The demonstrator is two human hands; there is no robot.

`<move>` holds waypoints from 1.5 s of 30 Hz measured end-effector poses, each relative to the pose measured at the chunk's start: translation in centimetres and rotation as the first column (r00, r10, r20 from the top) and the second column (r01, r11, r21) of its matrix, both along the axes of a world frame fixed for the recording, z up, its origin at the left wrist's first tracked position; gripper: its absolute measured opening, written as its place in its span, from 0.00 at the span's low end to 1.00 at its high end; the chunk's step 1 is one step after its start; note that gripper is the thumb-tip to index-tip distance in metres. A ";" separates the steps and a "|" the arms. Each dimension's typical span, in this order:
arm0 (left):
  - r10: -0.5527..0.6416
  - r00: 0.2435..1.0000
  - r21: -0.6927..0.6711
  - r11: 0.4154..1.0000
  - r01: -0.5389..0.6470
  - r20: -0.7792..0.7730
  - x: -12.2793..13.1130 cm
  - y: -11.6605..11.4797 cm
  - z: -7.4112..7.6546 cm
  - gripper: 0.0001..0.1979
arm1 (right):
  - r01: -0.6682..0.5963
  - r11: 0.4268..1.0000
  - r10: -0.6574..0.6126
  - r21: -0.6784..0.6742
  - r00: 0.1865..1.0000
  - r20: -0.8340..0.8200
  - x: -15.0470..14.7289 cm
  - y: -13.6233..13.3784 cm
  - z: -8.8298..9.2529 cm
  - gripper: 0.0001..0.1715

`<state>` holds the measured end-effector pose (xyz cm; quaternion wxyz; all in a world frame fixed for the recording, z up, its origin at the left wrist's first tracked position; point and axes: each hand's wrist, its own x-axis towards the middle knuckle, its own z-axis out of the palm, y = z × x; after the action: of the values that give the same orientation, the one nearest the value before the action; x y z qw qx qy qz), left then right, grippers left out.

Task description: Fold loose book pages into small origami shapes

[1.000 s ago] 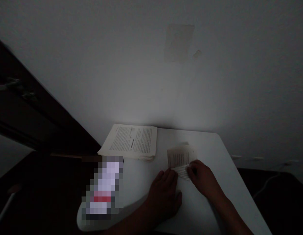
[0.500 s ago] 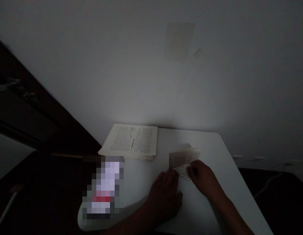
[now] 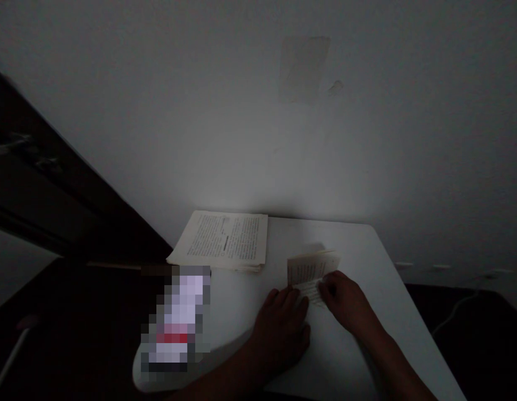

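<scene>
A folded sheet of printed paper (image 3: 310, 270) is on the white table, one part raised and another part lying low toward me. My right hand (image 3: 344, 298) is closed in a pinch on its right side. Against the lower left edge of the paper rests my left hand (image 3: 281, 323), palm down with its fingers stretched out. The fingertips of both hands partly cover the low part of the sheet. To the left, a stack of printed pages (image 3: 225, 239) lies flat near the wall.
A pixelated, bright upright shape (image 3: 178, 314) is at the left edge of the white table (image 3: 341, 239). A pale wall (image 3: 241, 139) stands right behind the table. A dark door (image 3: 41, 161) is at the left, and a thin cable (image 3: 454, 312) hangs at the right.
The fingers of my left hand have shifted slightly to the right over the paper's lower edge. My right hand keeps its pinch almost in place.
</scene>
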<state>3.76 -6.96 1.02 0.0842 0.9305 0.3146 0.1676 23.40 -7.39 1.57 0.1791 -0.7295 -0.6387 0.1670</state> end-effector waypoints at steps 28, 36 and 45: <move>0.040 0.999 -0.055 0.998 -0.039 0.005 0.5 1.5 0.1 0.27 | 0.103 0.994 -0.105 0.021 0.989 0.103 -1.1 0.3 0.9 0.18; 0.080 0.997 -0.034 0.996 -0.079 0.016 0.4 2.8 0.3 0.27 | 0.148 0.989 -0.149 0.018 0.973 0.178 -2.4 1.9 1.3 0.24; 0.144 0.989 0.030 0.989 -0.144 0.025 -0.2 2.4 0.1 0.25 | 0.083 0.993 -0.103 0.088 0.963 0.250 -4.2 1.8 1.1 0.23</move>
<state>3.59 -4.54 1.11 0.0607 0.9046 0.3773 0.1886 19.24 -5.59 2.63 0.1316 -0.7665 -0.6274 0.0389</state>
